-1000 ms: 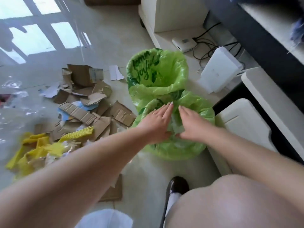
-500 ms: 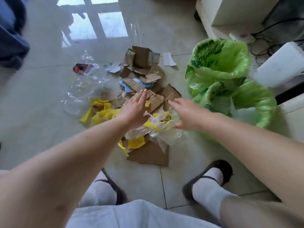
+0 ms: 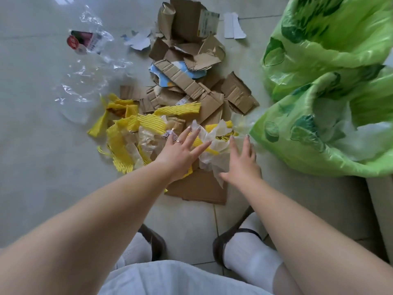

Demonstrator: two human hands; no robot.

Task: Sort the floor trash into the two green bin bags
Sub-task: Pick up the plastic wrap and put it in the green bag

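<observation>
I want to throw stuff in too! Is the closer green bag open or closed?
Open. The nearer green bag has its mouth spread wide, and you can see whitish plastic lying inside it.

This looks like a room in a home: a pale glossy tiled floor (image 3: 42,171) strewn with torn cardboard (image 3: 187,86), yellow foam netting (image 3: 148,121) and clear plastic wrap (image 3: 85,81), with two green bin bags (image 3: 319,128) standing open at the right.

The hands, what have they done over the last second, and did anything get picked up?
Both moved from the nearer green bag to the floor pile. The left hand and right hand now reach, fingers spread, onto the crumpled white plastic among yellow foam netting. Nothing is gripped yet. Cardboard and bags look unmoved.
</observation>
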